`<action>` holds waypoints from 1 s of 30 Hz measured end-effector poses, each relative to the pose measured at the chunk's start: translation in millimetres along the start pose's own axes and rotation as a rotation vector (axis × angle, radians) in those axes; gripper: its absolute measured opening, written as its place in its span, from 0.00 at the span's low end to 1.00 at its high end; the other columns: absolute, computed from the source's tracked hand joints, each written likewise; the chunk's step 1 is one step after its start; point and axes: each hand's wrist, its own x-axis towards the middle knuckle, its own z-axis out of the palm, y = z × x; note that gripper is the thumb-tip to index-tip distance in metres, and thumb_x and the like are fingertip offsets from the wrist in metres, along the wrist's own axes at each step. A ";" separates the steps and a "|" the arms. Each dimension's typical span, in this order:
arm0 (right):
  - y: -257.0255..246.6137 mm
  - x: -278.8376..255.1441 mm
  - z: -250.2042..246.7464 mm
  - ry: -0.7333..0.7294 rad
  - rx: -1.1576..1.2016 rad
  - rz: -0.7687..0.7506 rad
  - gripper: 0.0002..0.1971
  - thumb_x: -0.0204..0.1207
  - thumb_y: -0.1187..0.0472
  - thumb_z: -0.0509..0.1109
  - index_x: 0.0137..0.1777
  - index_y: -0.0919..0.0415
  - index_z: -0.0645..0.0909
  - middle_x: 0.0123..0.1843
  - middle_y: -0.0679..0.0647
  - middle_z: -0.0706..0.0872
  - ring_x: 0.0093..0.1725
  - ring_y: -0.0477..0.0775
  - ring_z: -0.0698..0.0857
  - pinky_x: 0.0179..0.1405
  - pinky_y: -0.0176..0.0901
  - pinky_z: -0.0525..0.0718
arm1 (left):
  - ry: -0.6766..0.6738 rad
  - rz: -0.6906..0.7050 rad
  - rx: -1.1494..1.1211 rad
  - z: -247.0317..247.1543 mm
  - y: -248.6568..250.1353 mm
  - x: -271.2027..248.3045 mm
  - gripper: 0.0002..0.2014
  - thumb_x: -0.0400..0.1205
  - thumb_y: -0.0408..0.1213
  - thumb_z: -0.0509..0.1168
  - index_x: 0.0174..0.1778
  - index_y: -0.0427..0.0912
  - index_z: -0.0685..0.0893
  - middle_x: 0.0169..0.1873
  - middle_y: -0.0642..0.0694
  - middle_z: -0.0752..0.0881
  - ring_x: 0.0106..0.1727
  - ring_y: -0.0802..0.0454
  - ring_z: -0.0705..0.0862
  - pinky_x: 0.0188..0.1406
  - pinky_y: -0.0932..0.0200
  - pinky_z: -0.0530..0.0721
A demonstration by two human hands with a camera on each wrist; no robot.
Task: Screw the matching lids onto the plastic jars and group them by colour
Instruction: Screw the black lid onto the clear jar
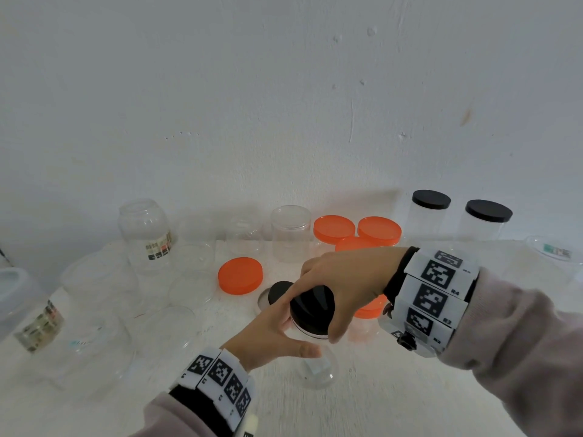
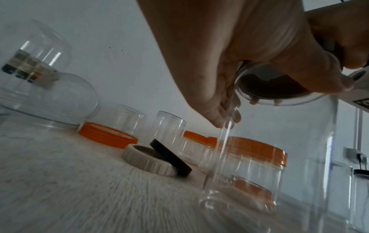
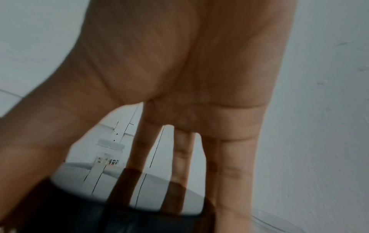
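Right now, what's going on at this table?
A person is fitting a black lid onto a clear jar: the right hand grips the lid from above, the left hand holds the jar. Two black-lidded jars stand at the back right, beside orange-lidded ones.

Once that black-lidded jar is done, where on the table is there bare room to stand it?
Bare tabletop lies in front, between the two sleeves, right of the held jar. Another bare strip lies beyond the right hand, before the two black-lidded jars. The left side is crowded with clear lidless jars; the middle with orange lids.
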 end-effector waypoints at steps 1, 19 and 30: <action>0.4 0.0 1.4 0.025 -0.009 0.004 0.34 0.64 0.42 0.79 0.71 0.32 0.71 0.55 0.43 0.76 0.55 0.46 0.75 0.53 0.46 0.82 | 0.012 0.000 0.001 1.6 -0.3 -1.1 0.42 0.70 0.36 0.80 0.73 0.71 0.66 0.70 0.61 0.76 0.75 0.60 0.72 0.73 0.66 0.71; -7.5 -0.5 4.6 -0.030 -0.021 0.187 0.42 0.63 0.40 0.79 0.76 0.38 0.63 0.55 0.46 0.71 0.55 0.51 0.77 0.51 0.47 0.83 | 0.092 -0.075 0.051 9.6 -1.7 -11.1 0.38 0.71 0.44 0.79 0.73 0.64 0.66 0.68 0.67 0.77 0.72 0.68 0.72 0.71 0.65 0.70; -2.5 0.3 15.9 0.220 -0.079 0.149 0.37 0.57 0.27 0.74 0.62 0.47 0.76 0.41 0.41 0.75 0.46 0.49 0.80 0.39 0.39 0.80 | 0.144 -0.072 0.060 13.7 -2.2 -14.0 0.37 0.69 0.46 0.80 0.71 0.63 0.69 0.66 0.64 0.80 0.70 0.65 0.76 0.72 0.59 0.73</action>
